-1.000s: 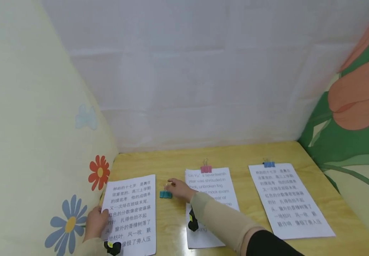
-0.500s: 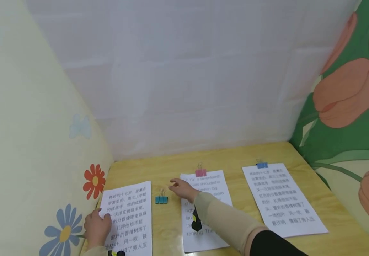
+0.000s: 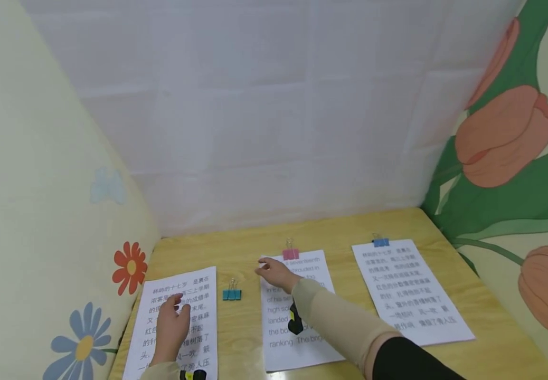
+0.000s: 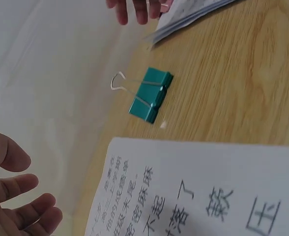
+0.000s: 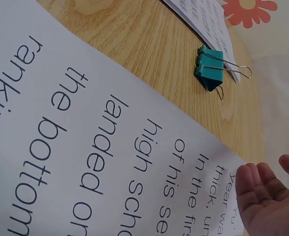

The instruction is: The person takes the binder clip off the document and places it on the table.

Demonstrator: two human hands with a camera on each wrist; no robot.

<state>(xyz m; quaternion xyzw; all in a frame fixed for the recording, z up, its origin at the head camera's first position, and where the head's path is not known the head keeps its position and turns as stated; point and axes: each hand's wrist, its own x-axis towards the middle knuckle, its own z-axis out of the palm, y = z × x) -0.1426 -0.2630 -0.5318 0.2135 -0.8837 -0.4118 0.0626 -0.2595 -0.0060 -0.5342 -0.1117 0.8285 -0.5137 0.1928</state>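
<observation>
A teal binder clip lies on the table between two paper stacks, its wire handles pointing to the back. My left hand is over the left stack of Chinese-text sheets, fingers loosely bent and holding nothing. In the left wrist view that hand shows beside the stack's top edge. My right hand hovers over the upper left part of the middle stack with English text, relaxed and holding nothing. The right wrist view has the teal clip apart from its fingers.
A pink binder clip grips the top of the middle stack. Further right, a blue binder clip holds a Chinese-text stack. Flower-printed walls flank the wooden table, with a white sheet behind it.
My right hand has drawn away from the teal clip, to the right over the middle stack. My left hand has left the left stack's side edge and moved inward over the sheets.
</observation>
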